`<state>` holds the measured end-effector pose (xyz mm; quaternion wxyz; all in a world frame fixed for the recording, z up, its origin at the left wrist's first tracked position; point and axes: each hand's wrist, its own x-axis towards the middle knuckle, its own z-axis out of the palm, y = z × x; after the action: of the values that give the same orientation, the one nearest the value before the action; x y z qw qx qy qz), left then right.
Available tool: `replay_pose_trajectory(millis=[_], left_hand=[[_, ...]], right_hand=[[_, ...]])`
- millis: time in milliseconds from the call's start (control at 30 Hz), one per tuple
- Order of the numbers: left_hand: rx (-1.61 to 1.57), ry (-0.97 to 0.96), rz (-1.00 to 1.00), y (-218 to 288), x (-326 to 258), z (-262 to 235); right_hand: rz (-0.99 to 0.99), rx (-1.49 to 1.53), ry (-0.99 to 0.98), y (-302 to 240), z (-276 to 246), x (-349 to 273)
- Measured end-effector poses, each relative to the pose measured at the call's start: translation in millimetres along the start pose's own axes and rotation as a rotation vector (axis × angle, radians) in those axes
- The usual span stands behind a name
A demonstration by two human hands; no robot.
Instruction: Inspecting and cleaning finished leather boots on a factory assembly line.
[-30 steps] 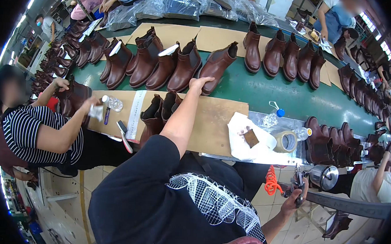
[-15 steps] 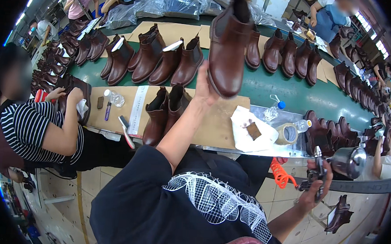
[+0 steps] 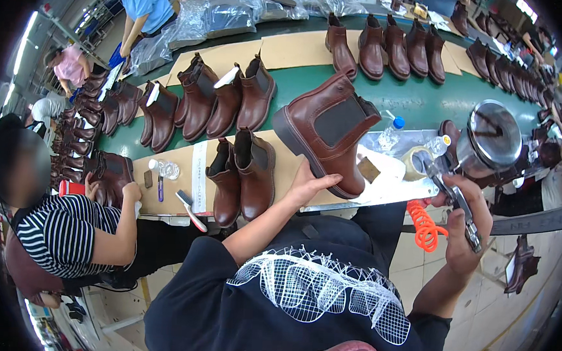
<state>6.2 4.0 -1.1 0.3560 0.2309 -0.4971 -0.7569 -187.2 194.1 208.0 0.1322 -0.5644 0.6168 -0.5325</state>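
A brown leather ankle boot with a dark elastic side panel is tilted above the bench, its toe pointing down and its sole facing left. My left hand grips it from below, the thumb lying along the lower front; some fingers are hidden behind the boot. On the right, my right hand is wrapped round the handle of a metal spray gun. The gun carries a shiny round cup, and its nozzle end is toward the boot. An orange coiled hose hangs near the gun.
Two brown boots stand on cardboard to the left of the held boot. A white cloth, tape roll, bottle and brush lie along the bench. Boot rows stand farther back. A co-worker handles a boot at left.
The boot in my left hand has come down and right, turning from upright to tilted with its side showing. My right hand has raised the spray gun closer to it. The view has shifted.
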Motion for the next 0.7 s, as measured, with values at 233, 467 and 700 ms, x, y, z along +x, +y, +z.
replay_pose_trajectory(millis=[233, 467, 700], left_hand=[[0.193, 0.046, 0.100, -3, -6, 0], [0.090, 0.112, 0.121, 2, -4, 0], [0.061, 0.101, 0.029, 3, 2, 3]], right_hand=[[0.000, 0.026, -0.004, -1, 29, 30], [0.048, -0.066, -0.022, 9, 41, 36], [0.071, -0.047, -0.076, 12, 41, 38]])
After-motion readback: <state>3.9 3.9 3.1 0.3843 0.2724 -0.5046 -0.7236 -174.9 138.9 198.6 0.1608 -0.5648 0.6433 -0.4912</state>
